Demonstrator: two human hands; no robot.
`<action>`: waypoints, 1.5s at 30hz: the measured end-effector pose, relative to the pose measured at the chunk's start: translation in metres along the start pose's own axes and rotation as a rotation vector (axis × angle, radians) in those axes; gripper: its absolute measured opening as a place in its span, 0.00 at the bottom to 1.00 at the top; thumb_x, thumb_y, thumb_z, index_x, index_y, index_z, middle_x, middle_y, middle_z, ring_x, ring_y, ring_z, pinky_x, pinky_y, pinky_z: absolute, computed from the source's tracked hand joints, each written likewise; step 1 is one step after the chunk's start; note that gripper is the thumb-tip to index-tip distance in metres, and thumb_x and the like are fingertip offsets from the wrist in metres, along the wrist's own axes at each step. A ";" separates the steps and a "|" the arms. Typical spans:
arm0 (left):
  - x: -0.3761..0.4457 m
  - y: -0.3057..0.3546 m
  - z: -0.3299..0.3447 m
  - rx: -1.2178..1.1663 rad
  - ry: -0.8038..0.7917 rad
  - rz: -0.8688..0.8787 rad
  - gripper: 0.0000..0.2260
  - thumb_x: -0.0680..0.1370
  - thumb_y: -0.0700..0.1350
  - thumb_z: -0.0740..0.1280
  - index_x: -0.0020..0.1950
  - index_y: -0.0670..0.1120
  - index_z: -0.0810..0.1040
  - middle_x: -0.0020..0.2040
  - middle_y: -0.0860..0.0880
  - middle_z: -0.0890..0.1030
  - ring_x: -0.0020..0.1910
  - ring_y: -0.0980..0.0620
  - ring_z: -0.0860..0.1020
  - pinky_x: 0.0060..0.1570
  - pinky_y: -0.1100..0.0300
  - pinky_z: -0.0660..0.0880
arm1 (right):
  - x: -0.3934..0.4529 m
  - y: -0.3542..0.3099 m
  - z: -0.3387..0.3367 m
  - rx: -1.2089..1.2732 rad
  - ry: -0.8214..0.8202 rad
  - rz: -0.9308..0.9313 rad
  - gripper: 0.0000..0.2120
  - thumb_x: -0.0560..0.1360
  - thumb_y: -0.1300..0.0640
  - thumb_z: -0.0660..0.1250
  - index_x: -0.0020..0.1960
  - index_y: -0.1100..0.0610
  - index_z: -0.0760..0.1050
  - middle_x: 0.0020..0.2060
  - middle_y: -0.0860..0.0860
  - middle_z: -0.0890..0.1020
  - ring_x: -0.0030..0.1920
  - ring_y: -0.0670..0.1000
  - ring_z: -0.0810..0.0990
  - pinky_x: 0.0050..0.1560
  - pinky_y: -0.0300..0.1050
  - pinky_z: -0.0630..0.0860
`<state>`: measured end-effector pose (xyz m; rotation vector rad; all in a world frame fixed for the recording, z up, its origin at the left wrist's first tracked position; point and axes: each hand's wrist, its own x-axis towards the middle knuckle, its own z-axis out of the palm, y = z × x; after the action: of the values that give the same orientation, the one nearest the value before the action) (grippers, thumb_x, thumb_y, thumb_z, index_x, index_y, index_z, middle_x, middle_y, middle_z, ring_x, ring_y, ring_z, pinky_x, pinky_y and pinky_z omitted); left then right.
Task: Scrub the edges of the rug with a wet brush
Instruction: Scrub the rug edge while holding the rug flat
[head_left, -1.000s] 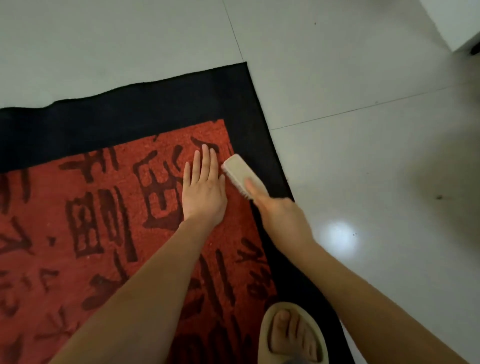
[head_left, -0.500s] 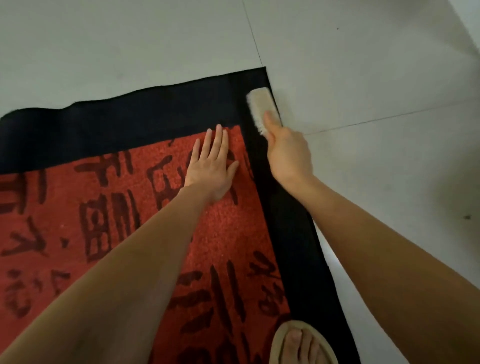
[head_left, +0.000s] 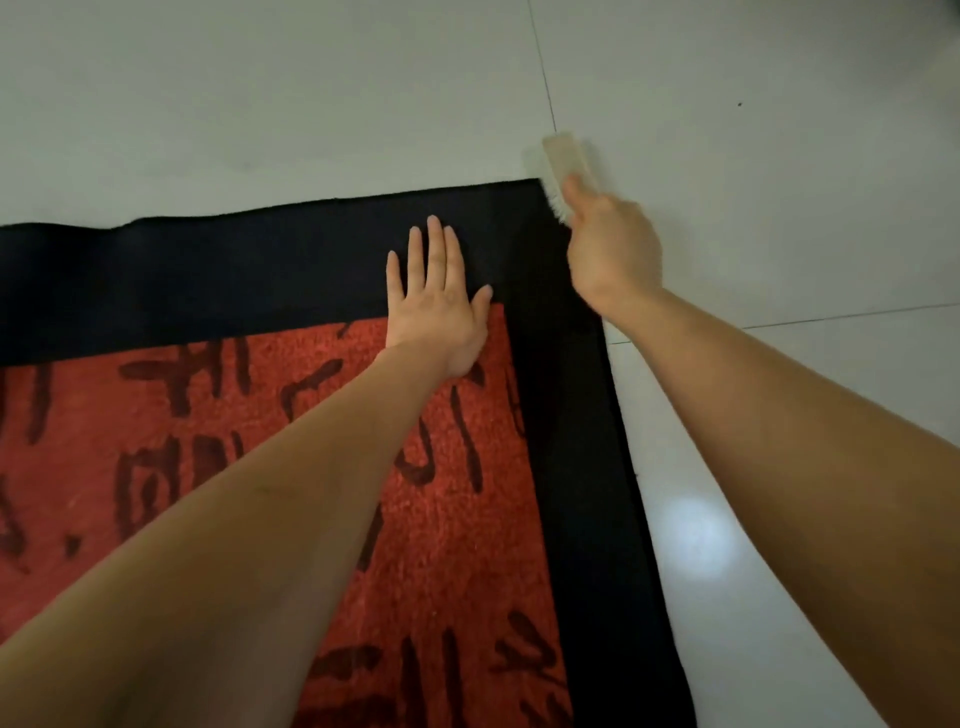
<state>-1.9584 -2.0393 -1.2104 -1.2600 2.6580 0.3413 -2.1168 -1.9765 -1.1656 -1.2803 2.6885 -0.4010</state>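
The brush (head_left: 563, 165) has swept up the border and now sits at the rug's (head_left: 457, 519) far right corner, half out over the floor (head_left: 260, 104)! Left hand (head_left: 439, 306) lies flat, fingers spread, across the black border and red field near that corner. Right hand (head_left: 610, 249) has its grip curled round the blurred brush.

My left hand (head_left: 441, 306) lies flat on the rug (head_left: 457, 519) near its far right corner. Right of it, my right hand (head_left: 613, 249) holds the brush (head_left: 563, 166) at that corner, over the floor (head_left: 260, 104).
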 end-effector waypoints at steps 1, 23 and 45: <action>0.000 0.001 0.000 -0.001 0.000 0.000 0.30 0.84 0.56 0.43 0.79 0.41 0.36 0.79 0.44 0.35 0.78 0.45 0.36 0.76 0.46 0.37 | 0.006 -0.001 -0.002 0.011 0.011 0.001 0.23 0.79 0.64 0.52 0.72 0.51 0.64 0.49 0.60 0.80 0.48 0.62 0.79 0.40 0.48 0.68; -0.073 -0.001 0.016 -0.088 0.072 0.285 0.26 0.85 0.50 0.50 0.80 0.42 0.47 0.81 0.45 0.46 0.79 0.45 0.41 0.76 0.51 0.38 | -0.157 0.110 -0.026 0.001 -0.470 -1.161 0.20 0.82 0.43 0.50 0.72 0.40 0.65 0.28 0.51 0.79 0.24 0.52 0.76 0.25 0.40 0.70; -0.037 -0.009 0.009 -0.055 0.083 0.255 0.24 0.86 0.49 0.48 0.81 0.44 0.48 0.81 0.46 0.46 0.79 0.47 0.44 0.77 0.53 0.41 | -0.074 0.096 -0.017 0.019 -0.246 -0.747 0.21 0.78 0.38 0.51 0.71 0.37 0.57 0.35 0.63 0.80 0.32 0.60 0.77 0.36 0.46 0.69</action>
<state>-1.9279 -2.0149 -1.2106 -0.9686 2.9050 0.4082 -2.1451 -1.8587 -1.1773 -2.1346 1.9239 -0.3068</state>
